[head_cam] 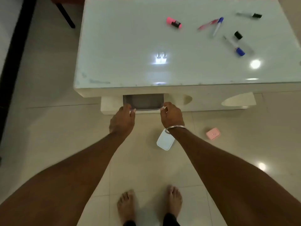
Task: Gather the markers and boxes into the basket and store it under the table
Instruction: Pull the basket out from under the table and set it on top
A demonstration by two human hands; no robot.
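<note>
A grey basket (pixel 143 101) sits half under the white table (pixel 130 66), its near rim sticking out. My left hand (pixel 123 119) grips the rim's left corner and my right hand (pixel 171 115) grips the right corner. On the tabletop lie several markers: a pink highlighter (pixel 173 23), a red marker (pixel 206 24), a blue-capped marker (pixel 218 26), another blue-capped marker (pixel 234 46), a black-capped marker (pixel 250 15) and a black cap (pixel 238 35). A white box (pixel 164 141) and a small pink box (pixel 213 133) lie on the floor.
A dark chair leg (pixel 66 13) stands at the table's far left. My bare feet (pixel 149 204) are on the tiled floor in front of the table. A dark strip (pixel 13 46) runs along the left edge.
</note>
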